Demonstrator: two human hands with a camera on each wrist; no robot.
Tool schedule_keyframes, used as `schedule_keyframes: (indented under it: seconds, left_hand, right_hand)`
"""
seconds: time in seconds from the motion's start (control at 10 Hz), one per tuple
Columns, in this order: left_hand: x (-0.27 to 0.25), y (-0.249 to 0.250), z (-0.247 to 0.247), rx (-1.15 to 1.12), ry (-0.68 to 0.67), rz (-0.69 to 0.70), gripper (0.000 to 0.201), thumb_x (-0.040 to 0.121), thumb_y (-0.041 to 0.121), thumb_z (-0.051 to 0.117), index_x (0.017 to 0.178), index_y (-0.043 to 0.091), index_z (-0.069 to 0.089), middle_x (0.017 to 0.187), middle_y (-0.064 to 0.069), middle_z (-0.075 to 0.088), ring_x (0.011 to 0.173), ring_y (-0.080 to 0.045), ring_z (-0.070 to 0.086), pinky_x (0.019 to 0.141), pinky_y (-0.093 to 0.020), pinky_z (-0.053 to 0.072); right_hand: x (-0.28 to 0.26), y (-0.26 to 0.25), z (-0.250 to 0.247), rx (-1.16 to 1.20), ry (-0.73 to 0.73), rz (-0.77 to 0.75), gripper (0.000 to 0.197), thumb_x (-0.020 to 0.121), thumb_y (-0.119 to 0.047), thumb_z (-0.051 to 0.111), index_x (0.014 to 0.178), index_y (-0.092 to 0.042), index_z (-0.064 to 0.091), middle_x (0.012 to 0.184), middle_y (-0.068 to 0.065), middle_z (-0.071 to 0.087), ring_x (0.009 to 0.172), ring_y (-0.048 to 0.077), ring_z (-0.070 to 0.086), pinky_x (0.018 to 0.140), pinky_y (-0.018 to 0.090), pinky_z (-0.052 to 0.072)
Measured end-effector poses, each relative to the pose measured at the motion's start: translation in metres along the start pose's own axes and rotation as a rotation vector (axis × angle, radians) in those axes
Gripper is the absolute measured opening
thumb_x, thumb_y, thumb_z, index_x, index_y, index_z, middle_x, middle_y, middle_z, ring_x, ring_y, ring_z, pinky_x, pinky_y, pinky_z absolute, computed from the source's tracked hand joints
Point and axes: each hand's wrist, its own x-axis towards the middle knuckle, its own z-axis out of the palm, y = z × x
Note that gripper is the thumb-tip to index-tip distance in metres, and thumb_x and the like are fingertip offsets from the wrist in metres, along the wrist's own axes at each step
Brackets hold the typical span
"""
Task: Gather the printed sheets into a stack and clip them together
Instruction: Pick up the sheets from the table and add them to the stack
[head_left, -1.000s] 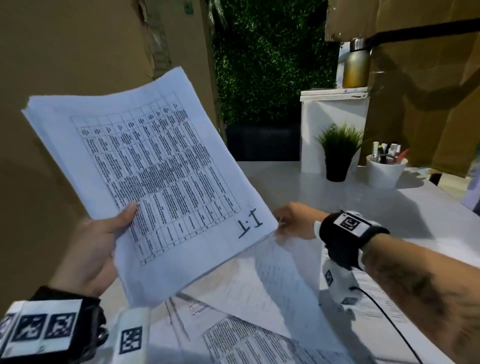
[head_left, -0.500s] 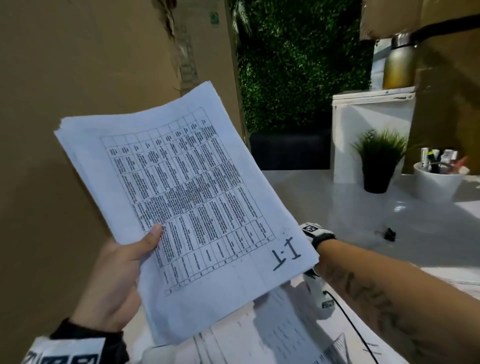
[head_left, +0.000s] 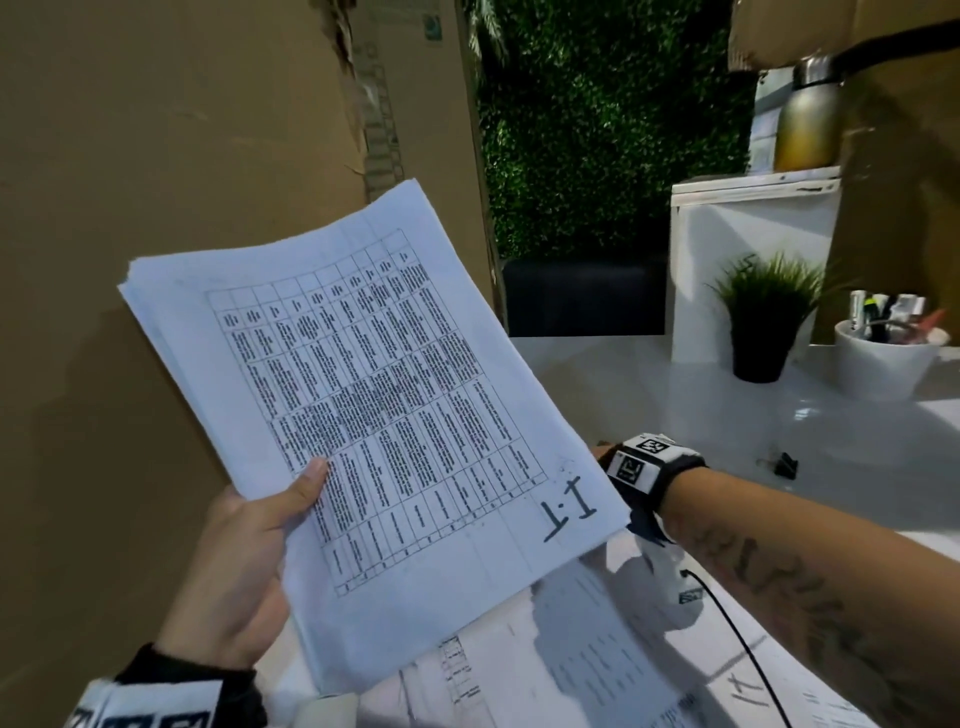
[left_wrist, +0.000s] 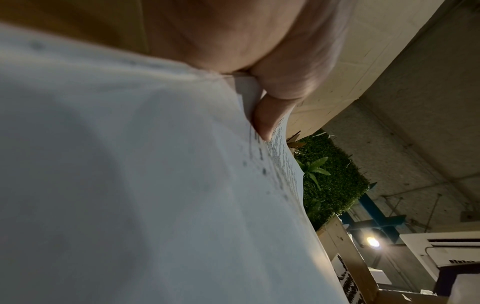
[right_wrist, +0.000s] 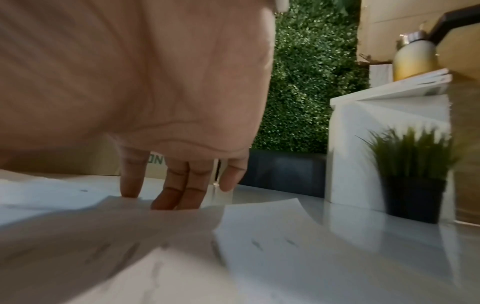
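My left hand (head_left: 236, 577) grips the stack of printed sheets (head_left: 374, 415) at its lower left edge, thumb (head_left: 306, 486) pressed flat across the top page and the remaining fingers hidden behind the paper; the left wrist view shows the same pinch, the thumb (left_wrist: 270, 115) bearing on the sheet edges. The stack is held up off the table, tilted, its long edges running from lower left to upper right, with the handwritten mark "I.1" at its lower right corner. The page edges at the upper left corner are slightly staggered rather than flush. My right hand (right_wrist: 182, 123) is mostly hidden behind that lower right corner in the head view; the right wrist view shows its fingers (right_wrist: 179, 191) extended downward, tips touching loose sheets (right_wrist: 259, 226) that lie overlapping on the white table (head_left: 649, 395). More loose pages (head_left: 571, 675) lie beneath the raised stack. A black binder clip (head_left: 784, 465) rests on the table beyond my right wrist, apart from every sheet, with bare tabletop around it. Farther back stand a potted plant (head_left: 763, 322), a white cup of pens (head_left: 883, 353) and a white box (head_left: 727, 249) carrying a metal bottle (head_left: 808, 124). A cardboard wall (head_left: 156, 156) rises just behind the stack's left edge.
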Motion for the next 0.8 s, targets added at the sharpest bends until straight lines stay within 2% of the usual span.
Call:
schedule_keyframes:
  seconds: [0.1, 0.2, 0.3, 0.4, 0.5, 0.6, 0.7, 0.8]
  left_hand:
    - [-0.001, -0.001, 0.001, 0.006, -0.006, -0.005, 0.035, 0.091, 0.009, 0.062, 0.125, 0.011, 0.07, 0.12, -0.008, 0.078, 0.109, -0.027, 0.075, 0.092, -0.051, 0.057]
    - [-0.003, -0.003, 0.003, -0.011, -0.012, -0.011, 0.032, 0.094, 0.009, 0.06, 0.124, 0.012, 0.071, 0.116, -0.006, 0.079, 0.103, -0.023, 0.077, 0.085, -0.043, 0.06]
    - [-0.004, -0.005, 0.003, 0.003, 0.008, -0.018, 0.042, 0.087, 0.015, 0.064, 0.128, 0.011, 0.07, 0.122, -0.008, 0.077, 0.11, -0.026, 0.074, 0.089, -0.045, 0.06]
    - [-0.004, -0.006, 0.001, -0.014, 0.009, -0.033, 0.038, 0.09, 0.016, 0.064, 0.127, 0.008, 0.07, 0.126, -0.01, 0.075, 0.119, -0.029, 0.07, 0.099, -0.052, 0.055]
    - [-0.004, -0.002, 0.004, 0.001, -0.004, -0.046, 0.024, 0.097, 0.015, 0.06, 0.104, 0.011, 0.083, 0.117, -0.008, 0.079, 0.106, -0.024, 0.076, 0.087, -0.048, 0.061]
    - [-0.007, 0.006, 0.013, 0.003, -0.038, -0.072, 0.037, 0.102, 0.014, 0.053, 0.083, 0.01, 0.084, 0.088, -0.002, 0.083, 0.075, -0.016, 0.08, 0.058, -0.032, 0.065]
    - [-0.006, 0.014, 0.017, -0.027, -0.052, -0.068, 0.047, 0.104, 0.012, 0.048, 0.075, 0.009, 0.085, 0.084, -0.003, 0.082, 0.071, -0.015, 0.079, 0.053, -0.029, 0.062]
    - [-0.001, 0.019, 0.019, -0.033, -0.049, -0.054, 0.045, 0.104, 0.012, 0.049, 0.077, 0.013, 0.086, 0.094, -0.004, 0.082, 0.08, -0.017, 0.08, 0.059, -0.031, 0.064]
  right_hand:
    - [-0.013, 0.016, -0.003, 0.33, -0.141, 0.056, 0.043, 0.1, -0.017, 0.053, 0.142, -0.01, 0.044, 0.144, 0.014, 0.049, 0.131, 0.033, 0.048, 0.096, 0.036, 0.045]
    - [0.006, 0.033, 0.011, 0.253, -0.135, 0.028, 0.052, 0.081, -0.019, 0.079, 0.127, -0.009, 0.057, 0.13, 0.014, 0.061, 0.119, 0.028, 0.059, 0.102, 0.039, 0.048]
    - [0.017, 0.054, 0.02, 0.141, -0.119, 0.056, 0.045, 0.062, -0.034, 0.09, 0.099, -0.018, 0.069, 0.101, 0.0, 0.075, 0.1, 0.023, 0.07, 0.086, 0.036, 0.057]
    - [0.004, 0.051, 0.014, 0.075, -0.072, 0.058, 0.04, 0.067, -0.03, 0.087, 0.093, -0.019, 0.06, 0.09, -0.003, 0.066, 0.085, 0.019, 0.063, 0.071, 0.026, 0.047]
    - [0.009, 0.046, 0.009, -0.008, -0.059, 0.036, 0.046, 0.064, -0.032, 0.088, 0.102, -0.019, 0.065, 0.098, -0.001, 0.068, 0.092, 0.021, 0.066, 0.076, 0.027, 0.051]
    - [0.021, 0.039, 0.013, -0.017, -0.172, 0.024, 0.012, 0.077, -0.018, 0.081, 0.084, -0.015, 0.071, 0.073, -0.007, 0.066, 0.075, 0.011, 0.062, 0.071, 0.021, 0.051]
    - [0.021, 0.022, 0.011, -0.073, -0.181, -0.037, 0.038, 0.082, -0.016, 0.075, 0.118, -0.015, 0.066, 0.099, -0.004, 0.069, 0.087, 0.012, 0.063, 0.06, 0.013, 0.048]
    - [0.0, 0.012, -0.008, -0.19, -0.197, -0.033, 0.047, 0.087, -0.014, 0.072, 0.132, -0.012, 0.057, 0.095, 0.0, 0.067, 0.071, 0.009, 0.06, 0.047, 0.003, 0.044]
